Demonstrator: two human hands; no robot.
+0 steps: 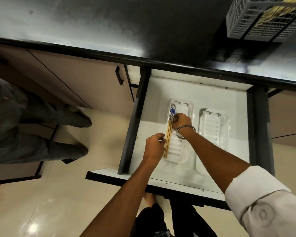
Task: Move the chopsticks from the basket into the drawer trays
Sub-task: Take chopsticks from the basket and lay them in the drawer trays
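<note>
A few chopsticks [169, 130] are laid lengthwise along the left side of the left tray [177, 147] in the open drawer [154, 100]. They are touched at mid-length by the curled fingers of the left hand [155, 144] and by the right hand [181, 120] nearer their patterned ends; whether either hand truly grips them cannot be told. The right tray [210, 134] is seen holding nothing. More chopsticks are visible in the basket [256, 23] on the dark countertop [109, 23], well apart, so the task is judged barely begun. Another person's legs [32, 125] are seen to the left, clear of the drawer.
</note>
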